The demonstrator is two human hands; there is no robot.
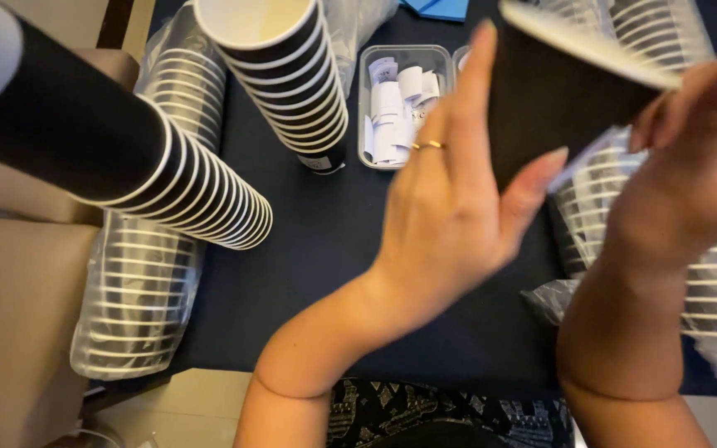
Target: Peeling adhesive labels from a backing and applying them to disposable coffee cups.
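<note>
Left hand [458, 207] raised over the dark tablecloth [325, 249], fingers straight and spread, released rather than clenched, thumb and forefinger pressed flat against the side of a black paper cup [553, 95]. Thin gold ring [430, 146] on one finger. Right hand [699, 158] curled round the same cup from the other side, grasping it near the white rim; fingertips blurred, so exact contact hard to tell. Cup held tilted in the air at upper right, mouth turned up and to the right, between both hands and above the table.

Behind the hands, a clear plastic tray [367, 99] filled with small white paper slips [396, 104], set on the cloth just beside a standing stack of black cups [292, 75] with white rims, open mouth toward the camera. Leaning stack of black cups [151, 170] at left, reaching diagonally from the upper left corner down toward the middle. Beneath it, a sleeve of cups in clear plastic wrap [139, 290], lying on the table edge. Another wrapped sleeve [180, 79] behind, at upper left. More wrapped cups [707, 290] at right, partly hidden by the right forearm. Blue paper [441, 8] at the top edge. Beige seat [10, 332] at far left, off the table.
</note>
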